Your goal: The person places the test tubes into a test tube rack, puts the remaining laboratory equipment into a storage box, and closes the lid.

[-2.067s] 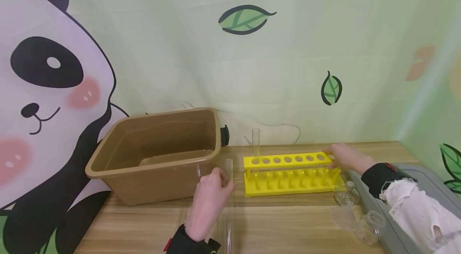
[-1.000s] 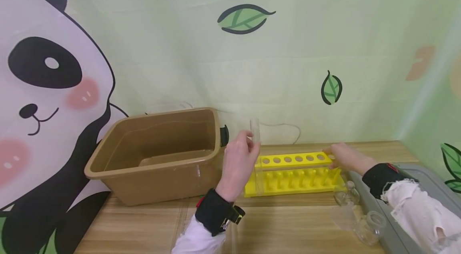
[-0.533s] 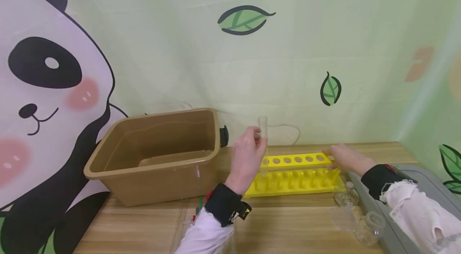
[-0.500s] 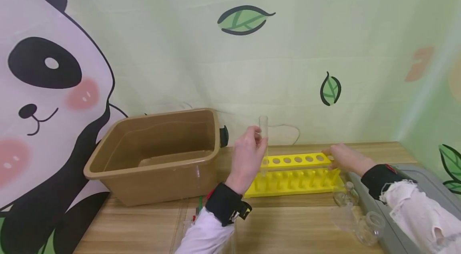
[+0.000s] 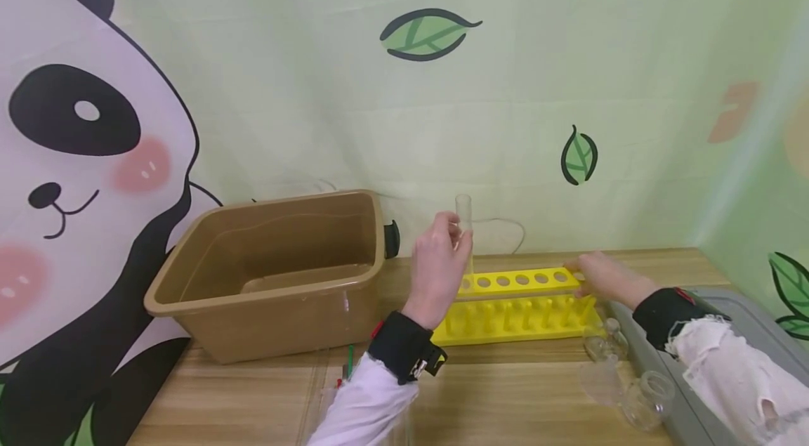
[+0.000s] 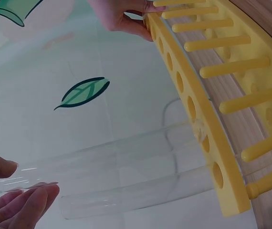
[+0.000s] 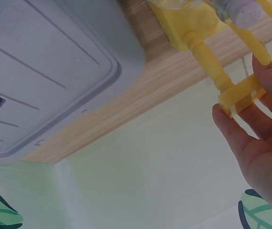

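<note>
My left hand [image 5: 439, 267] pinches a clear glass test tube [image 5: 464, 206] between thumb and fingers near its upper part. In the left wrist view the held tube's lower end meets the second hole of the yellow test tube rack [image 6: 183, 90]. Another clear test tube [image 6: 136, 193] stands in the end hole beside it. My right hand [image 5: 609, 276] grips the far right end of the rack; in the right wrist view the thumb and fingers [image 7: 229, 129] are around the end of its top bar. A row of yellow pegs runs along the rack's base.
A brown plastic bin [image 5: 272, 319] stands left of the rack. At right lie a grey plastic lid [image 5: 689, 369] and two clear glass vessels [image 5: 647, 397]. Under the left sleeve is a clear case with a green stick [image 5: 350, 358]. A curtain hangs behind the table.
My left hand has moved from in front of the bin up and right to the rack, carrying the test tube, which now stands over the second hole. The right hand stays on the rack.
</note>
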Action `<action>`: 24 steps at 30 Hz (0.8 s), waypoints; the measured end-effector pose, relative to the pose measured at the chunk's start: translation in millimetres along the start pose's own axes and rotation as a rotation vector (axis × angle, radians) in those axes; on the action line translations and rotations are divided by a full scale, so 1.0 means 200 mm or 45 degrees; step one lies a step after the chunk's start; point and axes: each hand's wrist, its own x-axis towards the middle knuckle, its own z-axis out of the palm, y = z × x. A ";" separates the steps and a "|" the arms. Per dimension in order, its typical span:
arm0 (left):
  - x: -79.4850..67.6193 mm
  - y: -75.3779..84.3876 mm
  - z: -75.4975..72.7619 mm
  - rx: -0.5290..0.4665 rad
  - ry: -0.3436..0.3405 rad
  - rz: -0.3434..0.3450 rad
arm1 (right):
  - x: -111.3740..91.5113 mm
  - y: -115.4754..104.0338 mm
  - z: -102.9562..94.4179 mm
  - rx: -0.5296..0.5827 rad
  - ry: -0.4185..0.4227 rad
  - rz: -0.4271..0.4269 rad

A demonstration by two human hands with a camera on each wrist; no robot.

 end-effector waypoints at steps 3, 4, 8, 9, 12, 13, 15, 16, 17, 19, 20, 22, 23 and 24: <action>0.00 0.00 0.01 0.025 0.020 -0.003 | 0.00 0.00 0.00 0.004 0.001 0.001; 0.01 0.00 0.01 0.037 0.026 -0.002 | 0.00 0.00 0.00 0.007 0.002 0.002; 0.01 0.00 0.03 0.081 0.042 0.003 | 0.00 0.01 0.00 0.009 0.005 0.009; 0.01 0.00 0.03 0.091 0.044 0.003 | 0.00 0.01 0.00 0.007 0.005 0.010; 0.02 0.00 0.04 0.106 0.033 -0.008 | 0.00 0.00 0.00 0.007 0.004 0.012; 0.02 0.00 0.05 0.109 0.027 -0.014 | 0.00 0.00 0.00 0.010 0.003 0.011; 0.02 0.00 0.05 0.110 0.010 -0.035 | 0.00 0.00 0.00 0.017 0.001 0.006; 0.01 0.00 0.06 0.111 0.001 -0.046 | 0.00 0.00 0.00 0.020 -0.002 0.008; 0.01 0.00 0.06 0.117 -0.005 -0.054 | 0.00 0.00 0.00 0.022 -0.004 0.012; 0.00 0.00 0.07 0.144 -0.014 -0.059 | 0.00 0.00 0.00 0.026 -0.007 0.015; 0.00 -0.01 0.07 0.163 -0.016 -0.058 | 0.00 0.00 0.00 0.026 -0.009 0.017; -0.01 -0.01 0.08 0.206 -0.021 -0.052 | 0.00 0.00 0.00 0.020 -0.009 0.022; -0.01 -0.01 0.08 0.229 -0.020 -0.044 | 0.00 0.00 0.00 0.017 -0.008 0.020; -0.01 -0.02 0.08 0.254 -0.020 -0.039 | 0.00 0.00 0.00 0.016 -0.007 0.020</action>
